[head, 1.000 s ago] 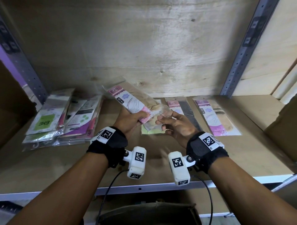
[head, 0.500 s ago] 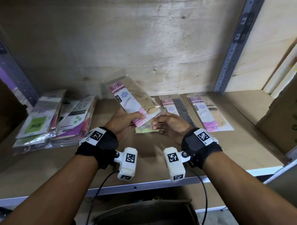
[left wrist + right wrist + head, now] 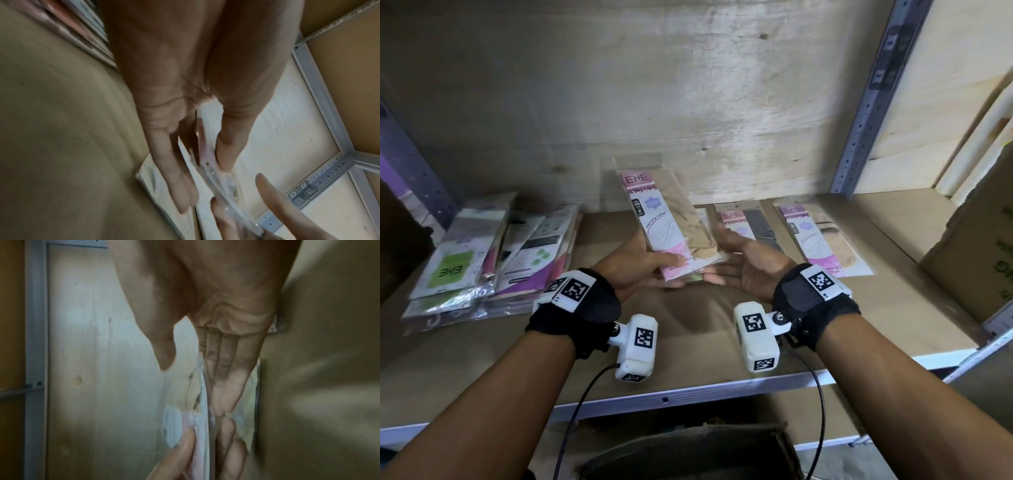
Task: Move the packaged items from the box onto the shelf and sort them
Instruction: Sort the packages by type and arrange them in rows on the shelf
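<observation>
Left hand (image 3: 635, 265) pinches beige packet (image 3: 671, 222) (upright, header up, tilted left); right hand (image 3: 748, 263) open beneath.

Wooden shelf (image 3: 722, 318) with packets lying on it

A pile of packets (image 3: 482, 260) lies at the left end; a black-contents packet (image 3: 753, 222) and a pink-label packet (image 3: 822, 240) lie flat side by side right of centre, a partly hidden pale packet (image 3: 693, 279) just beside them, and a cardboard box (image 3: 976, 246) at far right.
</observation>
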The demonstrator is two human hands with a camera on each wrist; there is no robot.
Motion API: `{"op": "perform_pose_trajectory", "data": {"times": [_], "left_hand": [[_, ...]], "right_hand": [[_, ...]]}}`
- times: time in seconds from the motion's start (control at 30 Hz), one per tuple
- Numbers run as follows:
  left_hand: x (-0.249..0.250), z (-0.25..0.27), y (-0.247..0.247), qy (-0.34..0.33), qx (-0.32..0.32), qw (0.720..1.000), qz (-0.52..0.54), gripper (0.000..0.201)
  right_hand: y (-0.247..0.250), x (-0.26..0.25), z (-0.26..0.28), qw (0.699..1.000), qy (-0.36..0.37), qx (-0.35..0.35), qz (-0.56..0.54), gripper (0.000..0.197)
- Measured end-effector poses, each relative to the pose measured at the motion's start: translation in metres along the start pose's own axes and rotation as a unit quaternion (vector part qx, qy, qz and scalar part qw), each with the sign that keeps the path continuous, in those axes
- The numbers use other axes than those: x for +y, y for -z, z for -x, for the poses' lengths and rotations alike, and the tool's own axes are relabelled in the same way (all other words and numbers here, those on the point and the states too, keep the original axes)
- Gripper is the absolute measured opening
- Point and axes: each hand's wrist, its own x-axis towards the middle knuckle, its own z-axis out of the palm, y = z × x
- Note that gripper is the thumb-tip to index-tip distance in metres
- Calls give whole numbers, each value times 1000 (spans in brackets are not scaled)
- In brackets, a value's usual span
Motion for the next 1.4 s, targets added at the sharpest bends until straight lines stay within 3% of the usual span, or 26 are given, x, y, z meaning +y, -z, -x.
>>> {"op": "perform_pose_trajectory", "data": {"times": [0.13, 0.27, 0.5, 0.67, 0.83, 1.0, 1.2, 1.3, 1.4], "left_hand": [[0, 4, 3, 16, -43, 998, -35, 73], [-1, 6, 8, 27, -34, 998, -53, 80], [0, 3, 12, 23, 16, 995, -91, 50], [0, 2, 12, 8, 45, 991, -123, 51], [-1, 4, 14, 2, 52, 984, -170, 54], [-3, 10, 18, 4, 30, 985, -171, 48], [-5, 23, 39, 36, -19, 994, -98, 25], [-3, 28, 54, 63, 21, 993, -99, 18], [-2, 29, 69, 72, 113, 983, -126, 18]], "right_hand": [[1, 2, -1, 999, 21, 10, 37, 28], [2, 2, 0, 998, 41, 9, 52, 17], [5, 3, -1, 995, 55, 9, 83, 13], [0, 2, 2, 989, 62, 37, 127, 6], [-3, 2, 2, 981, 46, 53, 182, 40], [2, 5, -5, 937, 112, 92, 320, 30], [-4, 10, -9, 941, 115, 72, 311, 35], [-20, 4, -18, 935, 105, 63, 332, 29], [-45, 1, -32, 925, 87, 51, 365, 22]]}}
